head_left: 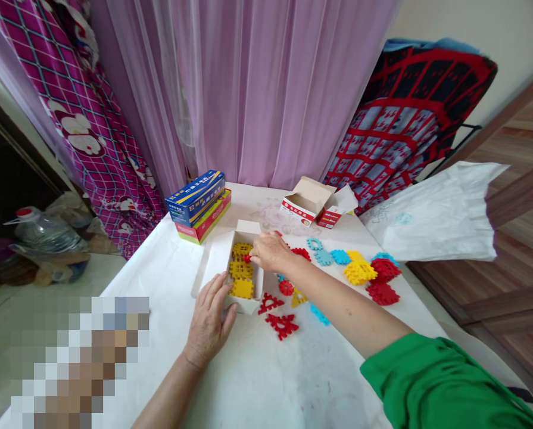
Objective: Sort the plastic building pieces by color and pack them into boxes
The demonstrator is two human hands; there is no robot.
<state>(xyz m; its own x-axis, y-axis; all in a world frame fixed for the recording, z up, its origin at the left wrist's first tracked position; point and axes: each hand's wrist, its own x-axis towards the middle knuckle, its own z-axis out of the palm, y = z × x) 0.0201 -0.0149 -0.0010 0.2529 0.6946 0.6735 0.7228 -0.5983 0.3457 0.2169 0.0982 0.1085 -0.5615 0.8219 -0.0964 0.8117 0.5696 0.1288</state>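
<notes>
An open white cardboard box [243, 305] holds yellow interlocking plastic building pieces [241, 271] laid in a stack along its length. My left hand [211, 313] is at the box's near left corner, fingers along the side and thumb by the front wall, holding it. Over the right side of the box, my right hand [270, 250] is closed in a pinch, with a small red plastic piece [247, 259] showing at its fingertips. Right of the box lie loose red pieces [282, 326], a yellow triangular piece [299, 297] and a red round piece [286, 288], partly behind my right forearm.
A blue box [199, 193] lies on a red-and-green box [206, 220] at the back left. Two opened red-and-white boxes [304, 205] stand at the back. Yellow stacked pieces [359, 269], dark red stacks [385, 292] and blue pieces [323, 256] lie right. A white bag [436, 214] hangs by the edge.
</notes>
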